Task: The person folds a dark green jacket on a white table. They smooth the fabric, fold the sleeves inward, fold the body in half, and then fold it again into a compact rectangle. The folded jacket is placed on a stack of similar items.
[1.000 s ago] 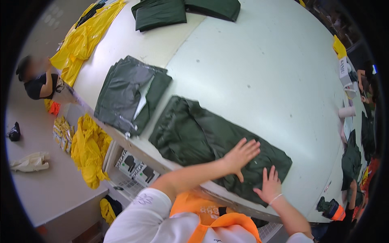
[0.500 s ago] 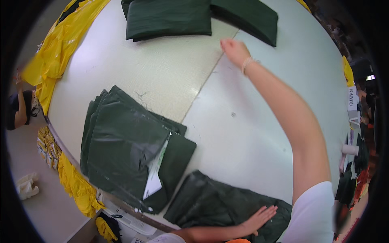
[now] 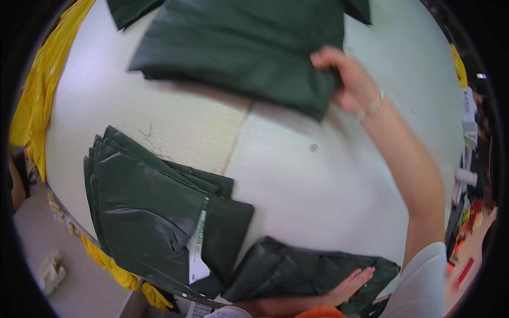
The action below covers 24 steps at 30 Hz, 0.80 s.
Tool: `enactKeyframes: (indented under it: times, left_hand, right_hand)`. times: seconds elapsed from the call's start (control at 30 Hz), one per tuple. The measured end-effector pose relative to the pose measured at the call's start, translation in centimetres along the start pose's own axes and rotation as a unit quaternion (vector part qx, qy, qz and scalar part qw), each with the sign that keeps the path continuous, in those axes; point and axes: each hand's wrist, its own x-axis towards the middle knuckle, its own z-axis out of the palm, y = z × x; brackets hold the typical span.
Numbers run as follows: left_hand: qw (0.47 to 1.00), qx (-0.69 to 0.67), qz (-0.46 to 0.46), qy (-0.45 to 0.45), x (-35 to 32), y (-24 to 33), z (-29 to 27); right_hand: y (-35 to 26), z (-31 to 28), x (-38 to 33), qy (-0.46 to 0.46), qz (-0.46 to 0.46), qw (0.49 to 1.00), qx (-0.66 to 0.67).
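My right hand (image 3: 352, 79) grips the right edge of a folded dark green garment (image 3: 238, 53), thumb on top and fingers underneath. That garment hangs over the far part of the table, slightly tilted. My left hand (image 3: 351, 286) lies flat, fingers stretched out, on another dark green folded piece (image 3: 297, 270) at the near edge. To its left sits a stack of folded dark green garments (image 3: 143, 196) with a white card tag (image 3: 196, 259) on top. The green material looks smooth and slightly shiny.
The pale table (image 3: 297, 180) has a seam across it and some loose threads. Yellow sheeting (image 3: 47, 69) drapes over its left edge, with more yellow material (image 3: 114, 267) lower down. A white spool (image 3: 466, 176) and other items stand beyond the right side.
My right hand, empty before, has taken hold of a folded green garment from the far end and drawn it nearer. My left hand stays on the near piece. The view has shifted slightly.
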Motion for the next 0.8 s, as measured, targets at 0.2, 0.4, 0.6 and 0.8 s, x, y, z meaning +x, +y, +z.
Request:
enactKeyframes:
  times: [0.2,0.4,0.6,0.8]
  left_hand:
    - [0.997,-0.036,0.041,-0.051,0.5,-1.0,-1.4]
    - [0.972,-0.088,-0.008,-0.218,1.5,0.0,-3.1]
    - [0.930,-0.356,-0.078,0.047,1.0,1.4,0.2]
    - [0.999,0.013,-0.032,0.031,-0.4,1.7,1.0]
  right_hand:
    - [8.8,-8.8,-26.0,0.304,0.029,0.932,0.194]
    - [15.7,-10.4,-48.0,0.349,0.017,0.884,0.311]
    - [24.5,-11.7,-64.3,0.264,-0.024,0.943,0.200]
    - [27.5,-16.8,-67.6,0.346,-0.034,0.937,0.025]
